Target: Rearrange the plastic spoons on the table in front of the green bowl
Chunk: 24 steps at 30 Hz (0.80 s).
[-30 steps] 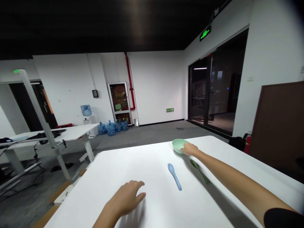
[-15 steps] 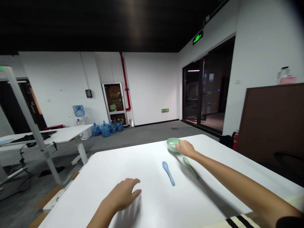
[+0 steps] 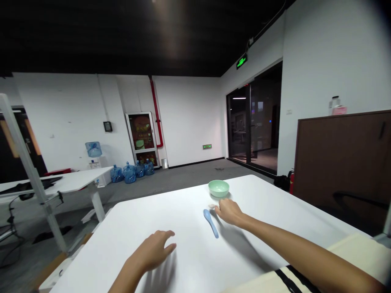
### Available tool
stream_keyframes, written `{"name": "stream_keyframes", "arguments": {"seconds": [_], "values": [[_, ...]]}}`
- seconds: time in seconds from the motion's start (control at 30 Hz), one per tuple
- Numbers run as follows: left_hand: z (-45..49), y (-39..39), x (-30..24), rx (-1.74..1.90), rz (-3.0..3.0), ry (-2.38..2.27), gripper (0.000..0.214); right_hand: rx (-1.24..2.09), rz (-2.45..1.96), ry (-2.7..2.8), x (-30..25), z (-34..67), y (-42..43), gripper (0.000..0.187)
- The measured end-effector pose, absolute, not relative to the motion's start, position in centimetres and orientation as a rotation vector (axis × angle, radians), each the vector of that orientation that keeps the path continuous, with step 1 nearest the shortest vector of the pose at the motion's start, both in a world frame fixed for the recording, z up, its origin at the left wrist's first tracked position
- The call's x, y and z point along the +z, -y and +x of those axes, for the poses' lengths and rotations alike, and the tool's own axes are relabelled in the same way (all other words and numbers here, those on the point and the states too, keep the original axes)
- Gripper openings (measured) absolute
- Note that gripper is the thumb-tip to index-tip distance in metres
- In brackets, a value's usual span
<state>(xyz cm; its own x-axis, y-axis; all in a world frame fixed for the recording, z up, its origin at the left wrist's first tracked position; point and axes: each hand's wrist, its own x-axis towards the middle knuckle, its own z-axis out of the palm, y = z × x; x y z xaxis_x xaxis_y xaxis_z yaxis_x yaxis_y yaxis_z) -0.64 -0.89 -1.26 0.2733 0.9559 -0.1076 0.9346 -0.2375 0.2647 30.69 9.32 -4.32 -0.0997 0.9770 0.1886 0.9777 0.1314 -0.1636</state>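
Observation:
My right hand (image 3: pixel 229 211) is closed on a cream-white spoon (image 3: pixel 211 206), whose bowl end sticks out to the left of the fingers. Just beyond the hand stands a light green bowl (image 3: pixel 218 189), upright near the table's far edge. A blue spoon (image 3: pixel 211 224) lies on the white table (image 3: pixel 137 219), a little nearer than the cream spoon. My left hand (image 3: pixel 157 249) hovers over the table's left part, fingers apart and holding nothing. The green spoon seen earlier is hidden behind my right hand and forearm.
Another white desk (image 3: pixel 79 179) stands at the left, near several blue water jugs (image 3: pixel 128 174) and a water dispenser (image 3: pixel 93 150). A brown cabinet (image 3: pixel 339 154) is on the right. Glass doors (image 3: pixel 253 122) stand at the back.
My right hand has drawn the cream spoon out of the green bowl and nearer to me, beside the blue spoon. The left hand stays open. The view has shifted slightly.

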Motion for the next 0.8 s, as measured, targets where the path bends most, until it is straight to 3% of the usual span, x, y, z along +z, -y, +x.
{"name": "stream_keyframes", "arguments": {"seconds": [0.2, 0.43, 0.57, 0.8], "values": [[-0.5, 0.8, -1.2, 0.092, 2.285, -1.736, 0.056, -0.066, -1.894, 2.233, -5.5, 31.0, -9.4, 0.055], [-0.3, 1.1, -0.9, 0.084, 2.273, -1.736, 0.057, -0.088, -1.916, 2.286, -6.4, 30.9, -9.3, 0.038], [-0.2, 1.1, -0.8, 0.083, 2.272, -1.738, 0.056, 0.019, -1.952, 2.321, -7.1, 30.8, -9.3, 0.029], [-0.4, 1.1, -0.9, 0.102, 2.266, -1.737, 0.056, 0.246, -2.042, 2.289, -8.1, 30.6, -9.3, 0.033]]}}
